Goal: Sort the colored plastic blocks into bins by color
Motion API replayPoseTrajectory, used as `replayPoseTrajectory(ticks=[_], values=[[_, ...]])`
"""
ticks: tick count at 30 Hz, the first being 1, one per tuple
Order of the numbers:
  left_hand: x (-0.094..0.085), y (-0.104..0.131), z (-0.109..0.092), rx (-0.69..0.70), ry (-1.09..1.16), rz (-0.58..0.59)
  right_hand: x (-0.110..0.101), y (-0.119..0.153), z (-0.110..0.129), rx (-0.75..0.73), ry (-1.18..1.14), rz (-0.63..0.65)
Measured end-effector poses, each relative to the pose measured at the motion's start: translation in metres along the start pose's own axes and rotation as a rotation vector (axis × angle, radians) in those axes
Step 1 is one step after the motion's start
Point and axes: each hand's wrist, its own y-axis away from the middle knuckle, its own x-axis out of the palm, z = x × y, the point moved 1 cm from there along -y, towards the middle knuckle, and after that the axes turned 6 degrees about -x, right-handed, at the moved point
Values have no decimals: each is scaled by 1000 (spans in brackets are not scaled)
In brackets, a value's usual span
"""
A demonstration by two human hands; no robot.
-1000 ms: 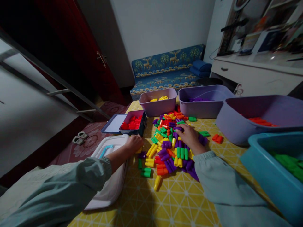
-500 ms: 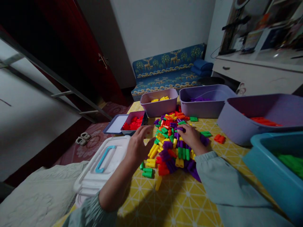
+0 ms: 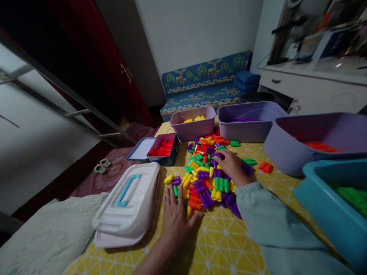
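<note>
A heap of plastic building blocks (image 3: 203, 175) in yellow, purple, green, red and orange lies in the middle of the table. My left hand (image 3: 175, 215) is open, palm down, with spread fingers at the heap's near left edge, over a few green and yellow pieces. On the heap's right side, my right hand (image 3: 230, 163) pinches a purple block (image 3: 218, 156) at its fingertips. Just below that hand lie a green block (image 3: 221, 185) and several purple ones. A yellow block (image 3: 168, 178) sits off the heap's left edge.
Around the heap stand a bin with yellow blocks (image 3: 192, 131), one with purple blocks (image 3: 246, 131), a lilac bin with orange blocks (image 3: 283, 152), a teal bin (image 3: 318, 198) and a small box with red blocks (image 3: 168, 159). White lids (image 3: 129, 198) lie at left.
My left hand has come down and toward me, from above the heap's left side onto its near edge, uncovering pieces there. My right hand stays almost where it was.
</note>
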Motion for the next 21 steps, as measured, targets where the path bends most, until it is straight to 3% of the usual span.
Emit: replayPoseTrajectory(ticks=[7, 13, 17, 21], values=[[16, -37, -50, 125, 310, 11, -2, 0, 0, 52, -27, -4], [16, -72, -94, 109, 637, 36, -1, -6, -14, 75, -133, -25], [4, -101, -110, 176, 721, 52, -3, -7, -20, 68, -244, -40], [-24, -114, -99, 206, 693, 73, -3, -5, -21, 68, -246, -68]])
